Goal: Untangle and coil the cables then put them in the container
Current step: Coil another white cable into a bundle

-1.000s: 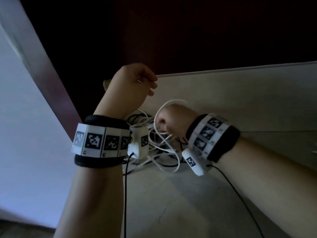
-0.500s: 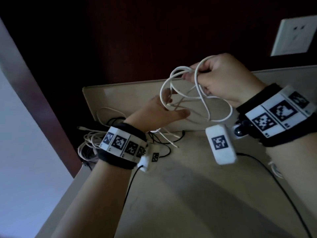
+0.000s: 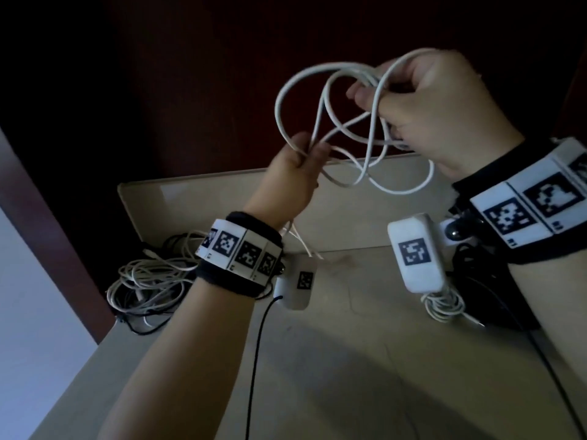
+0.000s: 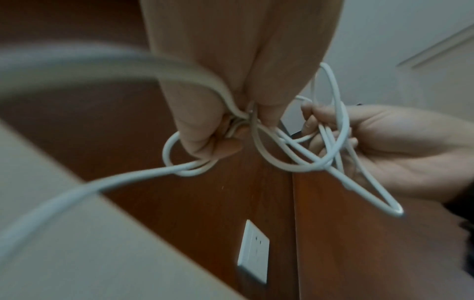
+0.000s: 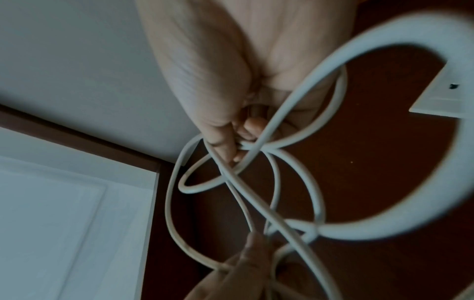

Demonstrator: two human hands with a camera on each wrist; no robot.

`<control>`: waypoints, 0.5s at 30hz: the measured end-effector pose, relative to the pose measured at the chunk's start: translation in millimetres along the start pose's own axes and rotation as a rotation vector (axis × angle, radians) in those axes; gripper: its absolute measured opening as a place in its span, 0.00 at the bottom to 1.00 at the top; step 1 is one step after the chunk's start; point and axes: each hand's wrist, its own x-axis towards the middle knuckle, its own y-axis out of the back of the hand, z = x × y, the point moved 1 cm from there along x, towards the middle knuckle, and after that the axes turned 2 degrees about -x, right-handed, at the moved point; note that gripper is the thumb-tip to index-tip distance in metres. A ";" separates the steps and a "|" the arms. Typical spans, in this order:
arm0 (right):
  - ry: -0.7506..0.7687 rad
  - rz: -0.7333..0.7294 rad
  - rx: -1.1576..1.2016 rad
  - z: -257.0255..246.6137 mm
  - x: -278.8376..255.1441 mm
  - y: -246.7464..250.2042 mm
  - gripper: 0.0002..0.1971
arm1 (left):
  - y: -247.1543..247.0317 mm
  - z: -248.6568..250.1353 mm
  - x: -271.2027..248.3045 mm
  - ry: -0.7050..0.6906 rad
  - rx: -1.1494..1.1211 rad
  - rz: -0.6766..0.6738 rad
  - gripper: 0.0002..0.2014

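Observation:
A white cable (image 3: 320, 100) hangs in loose crossing loops above the beige table (image 3: 349, 360), held between both hands. My left hand (image 3: 298, 166) pinches its lower loops, seen close in the left wrist view as left hand (image 4: 231, 125) gripping white cable (image 4: 277, 162). My right hand (image 3: 422, 100), higher and to the right, curls round the upper loops; in the right wrist view the right hand (image 5: 231, 121) grips the white cable (image 5: 256, 182). A tangle of white and black cables (image 3: 149, 281) lies at the table's left edge. No container shows.
A small coiled white cable (image 3: 444, 306) lies on a dark object (image 3: 495, 300) under my right wrist. A raised beige back panel (image 3: 197, 201) borders the table's far side. A white wall socket (image 4: 252, 251) sits on the dark wood wall.
Both hands rose from the pile on the table, lifting the white cable free. The left hand went from open beneath the loops to pinching them; the view shifted right.

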 end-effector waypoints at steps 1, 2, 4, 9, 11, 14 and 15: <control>-0.006 -0.003 -0.020 -0.4 0.9 2.9 0.04 | 1.8 4.6 3.5 -0.009 -0.058 0.020 0.10; -0.034 -0.027 -0.048 0.8 1.4 3.8 0.07 | 3.3 8.1 5.5 -0.008 -0.117 0.034 0.10; -0.140 -0.143 -0.170 10.6 1.3 1.8 0.16 | 6.1 11.8 6.9 0.004 -0.195 0.025 0.08; -0.249 -0.563 -0.390 31.9 -17.7 -38.6 0.51 | 9.6 18.4 -3.6 -0.037 -0.337 -0.080 0.07; -0.241 -0.622 -0.293 36.7 -25.2 -61.8 0.46 | 9.7 22.2 -6.6 -0.045 -0.325 -0.145 0.06; -0.258 -0.508 -0.037 47.9 -30.4 -77.8 0.42 | 14.2 28.4 -9.2 -0.023 -0.320 -0.245 0.04; -0.264 -0.475 0.044 50.6 -31.7 -80.6 0.37 | 17.1 30.1 -9.7 -0.016 -0.319 -0.263 0.03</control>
